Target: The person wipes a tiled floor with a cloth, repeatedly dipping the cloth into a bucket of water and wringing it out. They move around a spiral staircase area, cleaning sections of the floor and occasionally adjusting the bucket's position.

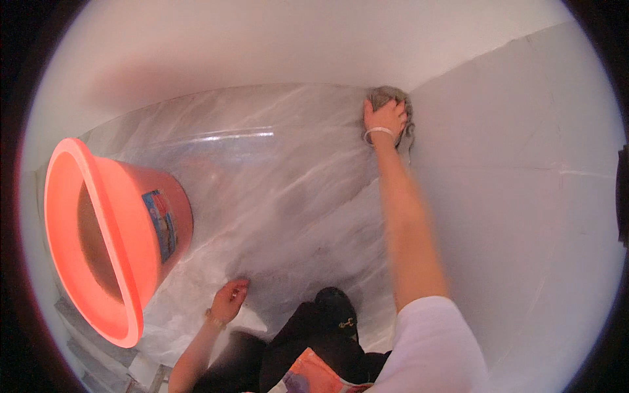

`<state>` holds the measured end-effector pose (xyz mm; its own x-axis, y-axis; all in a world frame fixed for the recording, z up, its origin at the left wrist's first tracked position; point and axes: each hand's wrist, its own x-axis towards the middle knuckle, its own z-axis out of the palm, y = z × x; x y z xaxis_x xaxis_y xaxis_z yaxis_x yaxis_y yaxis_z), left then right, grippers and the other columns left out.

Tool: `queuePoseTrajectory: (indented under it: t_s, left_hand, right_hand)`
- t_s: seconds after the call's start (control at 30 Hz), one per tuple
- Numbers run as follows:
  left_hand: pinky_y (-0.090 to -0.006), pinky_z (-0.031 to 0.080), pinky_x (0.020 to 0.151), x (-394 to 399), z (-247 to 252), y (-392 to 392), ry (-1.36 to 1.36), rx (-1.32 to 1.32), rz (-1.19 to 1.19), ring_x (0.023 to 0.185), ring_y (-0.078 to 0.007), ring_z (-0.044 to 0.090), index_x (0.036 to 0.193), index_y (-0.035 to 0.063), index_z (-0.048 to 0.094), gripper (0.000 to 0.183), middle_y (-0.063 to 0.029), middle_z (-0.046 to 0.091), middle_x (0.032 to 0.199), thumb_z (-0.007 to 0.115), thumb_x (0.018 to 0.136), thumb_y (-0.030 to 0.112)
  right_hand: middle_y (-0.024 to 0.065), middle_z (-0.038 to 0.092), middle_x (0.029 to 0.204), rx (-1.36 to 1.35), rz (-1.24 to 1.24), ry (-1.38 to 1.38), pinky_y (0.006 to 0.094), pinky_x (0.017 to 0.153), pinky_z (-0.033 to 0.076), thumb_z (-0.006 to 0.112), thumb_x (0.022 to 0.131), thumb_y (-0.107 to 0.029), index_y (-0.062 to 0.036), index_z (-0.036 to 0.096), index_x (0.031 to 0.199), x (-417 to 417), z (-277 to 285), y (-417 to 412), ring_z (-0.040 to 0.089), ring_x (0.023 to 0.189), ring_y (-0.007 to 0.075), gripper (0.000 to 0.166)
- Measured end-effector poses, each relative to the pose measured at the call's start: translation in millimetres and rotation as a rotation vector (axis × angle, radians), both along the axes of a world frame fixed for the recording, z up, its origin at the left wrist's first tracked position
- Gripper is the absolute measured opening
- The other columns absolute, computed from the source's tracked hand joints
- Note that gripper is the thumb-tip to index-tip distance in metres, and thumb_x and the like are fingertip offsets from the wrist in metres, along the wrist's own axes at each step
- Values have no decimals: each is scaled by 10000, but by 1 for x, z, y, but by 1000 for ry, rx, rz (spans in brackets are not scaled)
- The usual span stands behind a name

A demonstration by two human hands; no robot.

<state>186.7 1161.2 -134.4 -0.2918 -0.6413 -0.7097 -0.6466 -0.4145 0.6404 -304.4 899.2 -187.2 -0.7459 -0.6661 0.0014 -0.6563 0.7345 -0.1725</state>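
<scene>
My right hand (385, 119) presses a wet-looking grey cloth (388, 92) onto the marbled grey floor tile (295, 196), right in the corner where two walls meet. Its fingers spread over the cloth, and part of the cloth trails down beside the wrist along the right wall. The arm is stretched far forward, with a pale bangle at the wrist. Low and nearer my body, my left hand (230, 300) hangs with loosely curled fingers and nothing visible in it. A large orange-pink plastic bucket (140, 196) stands to the left, with brownish contents (96, 240) inside.
A white wall (295, 44) runs along the far edge, and a pale grey wall (506, 196) rises on the right. My dark-clad knee (319, 324) is at the bottom. Grey stair-like ledges (93, 353) lie at lower left, beyond the bucket.
</scene>
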Motion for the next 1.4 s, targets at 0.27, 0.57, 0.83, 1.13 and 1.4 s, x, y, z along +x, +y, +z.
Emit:
queuePoseTrajectory:
  t_s: [0.27, 0.57, 0.83, 1.13, 1.4]
  left_hand:
    - [-310, 497, 771, 20, -15, 8, 8, 53, -149, 861, -191, 626, 1126, 62, 572, 268, -102, 641, 994, 561, 890, 189]
    - [-314, 523, 728, -22, 6, -16, 17, -128, -105, 851, -208, 631, 1093, 57, 597, 240, -115, 631, 1008, 567, 881, 166]
    - [-298, 515, 744, -68, 71, 9, -112, -115, 105, 872, -201, 628, 1139, 87, 581, 258, -107, 616, 1041, 559, 890, 150]
    - [-411, 453, 877, -146, -69, 13, -148, -405, -147, 996, -325, 578, 1117, 28, 575, 346, -154, 604, 1094, 495, 874, 262]
    - [-427, 447, 852, -201, -16, -43, 117, -380, 20, 968, -314, 571, 1188, 94, 533, 372, -153, 595, 1033, 544, 854, 256]
  right_hand:
    - [119, 419, 1338, -85, 589, -66, 540, 994, 289, 627, 716, -394, -148, 521, 1215, 154, -4, 59, 402, 1176, 372, 567]
    - [80, 403, 1373, -179, 1401, -359, 529, 1038, 258, 633, 722, -455, -171, 552, 1201, 306, -1, 107, 363, 1254, 320, 563]
    - [90, 526, 1270, -327, 1084, -276, 434, 998, 363, 663, 724, -341, -153, 593, 1172, 64, 2, 13, 466, 1183, 293, 491]
    - [164, 438, 1349, -101, 484, 22, 413, 998, 360, 560, 861, -427, -77, 483, 1293, -126, -52, 135, 420, 1236, 315, 561]
    - [271, 390, 1325, -222, 1114, -67, 545, 1002, 270, 569, 792, -525, 16, 384, 1321, 26, -21, 192, 374, 1209, 435, 779]
